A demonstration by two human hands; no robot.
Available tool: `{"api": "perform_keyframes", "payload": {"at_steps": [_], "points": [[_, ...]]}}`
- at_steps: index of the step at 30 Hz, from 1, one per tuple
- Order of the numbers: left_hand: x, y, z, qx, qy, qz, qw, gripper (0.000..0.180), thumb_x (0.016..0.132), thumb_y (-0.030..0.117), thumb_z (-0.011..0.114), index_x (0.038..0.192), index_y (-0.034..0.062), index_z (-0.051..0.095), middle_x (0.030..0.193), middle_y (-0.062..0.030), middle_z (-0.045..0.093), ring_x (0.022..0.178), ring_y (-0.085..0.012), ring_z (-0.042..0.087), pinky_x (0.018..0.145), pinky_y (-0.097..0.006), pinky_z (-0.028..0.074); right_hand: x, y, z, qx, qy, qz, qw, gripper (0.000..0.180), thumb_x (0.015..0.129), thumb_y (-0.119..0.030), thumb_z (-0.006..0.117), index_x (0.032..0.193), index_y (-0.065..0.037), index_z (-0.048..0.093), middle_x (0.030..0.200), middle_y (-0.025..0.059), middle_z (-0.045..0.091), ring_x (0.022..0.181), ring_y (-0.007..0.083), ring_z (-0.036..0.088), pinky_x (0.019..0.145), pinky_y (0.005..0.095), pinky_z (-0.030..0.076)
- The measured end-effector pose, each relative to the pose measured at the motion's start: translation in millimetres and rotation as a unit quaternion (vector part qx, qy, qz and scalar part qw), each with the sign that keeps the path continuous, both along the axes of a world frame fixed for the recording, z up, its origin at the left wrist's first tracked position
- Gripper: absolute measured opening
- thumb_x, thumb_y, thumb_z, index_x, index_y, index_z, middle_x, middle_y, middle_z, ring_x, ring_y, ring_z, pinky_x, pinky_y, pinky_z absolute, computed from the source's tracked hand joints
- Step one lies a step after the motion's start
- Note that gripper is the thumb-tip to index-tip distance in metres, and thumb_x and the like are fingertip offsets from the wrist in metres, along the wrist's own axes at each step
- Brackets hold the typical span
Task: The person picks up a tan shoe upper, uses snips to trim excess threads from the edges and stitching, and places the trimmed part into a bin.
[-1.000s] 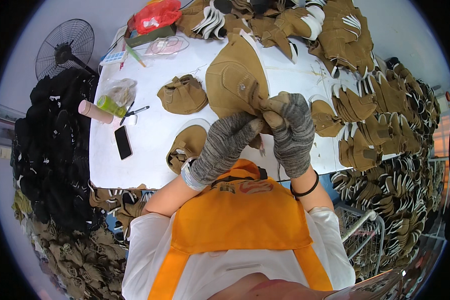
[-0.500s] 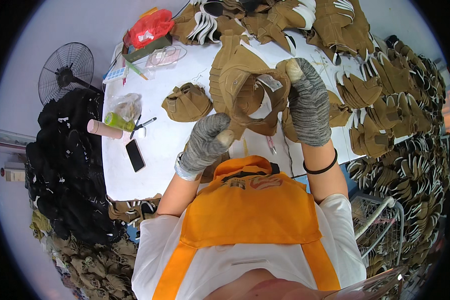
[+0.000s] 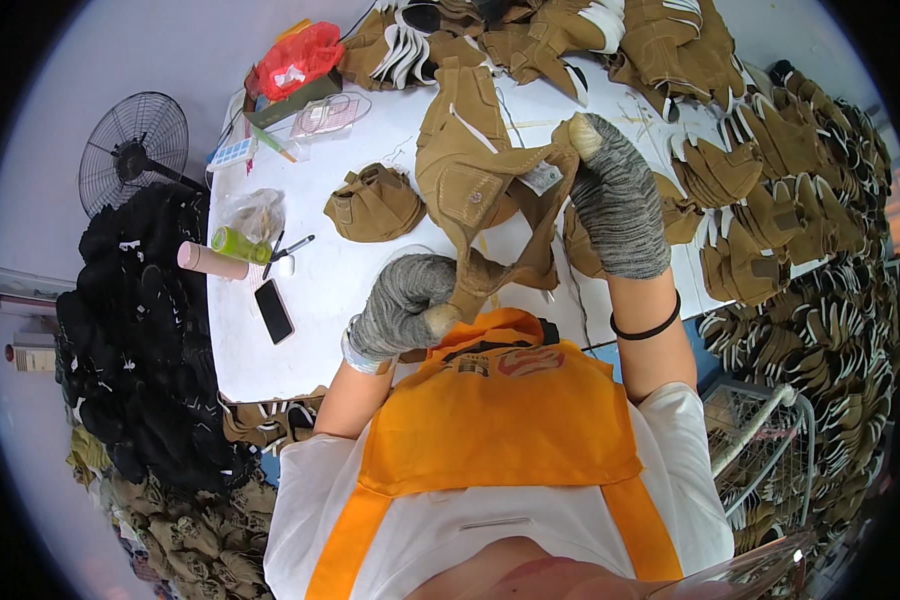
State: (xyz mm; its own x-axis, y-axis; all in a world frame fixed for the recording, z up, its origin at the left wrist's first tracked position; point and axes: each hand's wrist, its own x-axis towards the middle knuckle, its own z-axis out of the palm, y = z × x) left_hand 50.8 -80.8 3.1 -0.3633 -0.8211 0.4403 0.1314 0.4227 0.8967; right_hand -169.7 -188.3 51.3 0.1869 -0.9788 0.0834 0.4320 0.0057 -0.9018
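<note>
A tan suede shoe upper (image 3: 465, 195) hangs stretched between my two hands, above the white table. In a grey knitted glove with bare fingertips, my left hand (image 3: 410, 305) pinches its near lower edge. My right hand (image 3: 618, 200), gloved alike, grips its upper right edge beside a small pale label (image 3: 541, 178) on the inside. The upper's opening faces me, and a long tongue-like flap reaches away from me. Just left of it a second tan shoe upper (image 3: 373, 203) stands on the table. Other tan pieces (image 3: 582, 245) lie partly hidden beneath my right hand.
Stacked tan uppers line the table's far edge (image 3: 530, 45) and right side (image 3: 745, 245). At left are a phone (image 3: 273, 311), a pink bottle (image 3: 212, 261), pens, and a box with a red bag (image 3: 298, 60). A fan (image 3: 132, 150), black piles (image 3: 135, 330) and a wire cart (image 3: 760, 450) stand around.
My left hand has moved down toward me, drawing the upper's near edge along. The opening looks wider and more stretched, while my right hand stays nearly in place.
</note>
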Motion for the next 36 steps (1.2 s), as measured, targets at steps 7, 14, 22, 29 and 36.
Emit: {"api": "perform_keyframes", "payload": {"at_steps": [7,14,22,29,36], "points": [[-4,6,-2,0.02,-0.116,0.064,0.991,0.036,0.085,0.037,0.062,0.088,0.0021,0.065,0.075,-0.0074,0.063,0.069,-0.0212,0.06,0.062,-0.033,0.046,14,5,10,-0.069,0.075,-0.015,0.995,0.031,0.089,-0.033,0.061,0.099,-0.004,0.063,0.086,0.0038,0.059,0.08,0.0098,0.055,0.071,0.0236,0.047],[-19,-6,-27,0.147,0.219,0.252,0.931,0.053,0.085,0.052,0.059,0.106,0.0037,0.056,0.086,-0.002,0.053,0.077,-0.0116,0.048,0.073,-0.027,0.041,12,-7,5,-0.21,0.252,0.054,0.943,0.022,0.09,-0.012,0.056,0.112,-0.011,0.061,0.105,0.0087,0.061,0.092,0.0226,0.061,0.082,0.0313,0.051],[-6,-30,-46,0.323,0.496,-0.14,0.794,0.081,0.085,0.069,0.042,0.13,0.0021,0.042,0.134,-0.0172,0.042,0.126,-0.0323,0.039,0.101,-0.048,0.039,-5,-30,-24,-0.382,0.291,0.153,0.864,0.033,0.089,-0.007,0.053,0.121,-0.016,0.057,0.124,0.0129,0.055,0.114,0.0271,0.055,0.099,0.0337,0.044],[-30,-17,-6,0.318,0.498,0.027,0.807,0.055,0.094,0.033,0.053,0.136,0.0033,0.034,0.137,-0.0142,0.042,0.125,-0.0262,0.042,0.105,-0.042,0.038,4,-20,-14,-0.117,0.038,0.042,0.991,0.077,0.088,-0.063,0.044,0.131,0.0,0.043,0.119,0.0121,0.055,0.105,0.0196,0.054,0.098,0.032,0.041],[-39,-20,-5,0.248,0.356,0.1,0.895,0.065,0.088,0.037,0.061,0.136,0.0011,0.034,0.132,-0.0131,0.045,0.12,-0.0244,0.047,0.104,-0.038,0.039,-6,8,-58,-0.204,0.195,0.149,0.948,0.119,0.068,-0.052,0.076,0.146,-0.005,-0.001,0.147,0.013,0.023,0.134,0.0228,0.028,0.111,0.0365,0.025]]}}
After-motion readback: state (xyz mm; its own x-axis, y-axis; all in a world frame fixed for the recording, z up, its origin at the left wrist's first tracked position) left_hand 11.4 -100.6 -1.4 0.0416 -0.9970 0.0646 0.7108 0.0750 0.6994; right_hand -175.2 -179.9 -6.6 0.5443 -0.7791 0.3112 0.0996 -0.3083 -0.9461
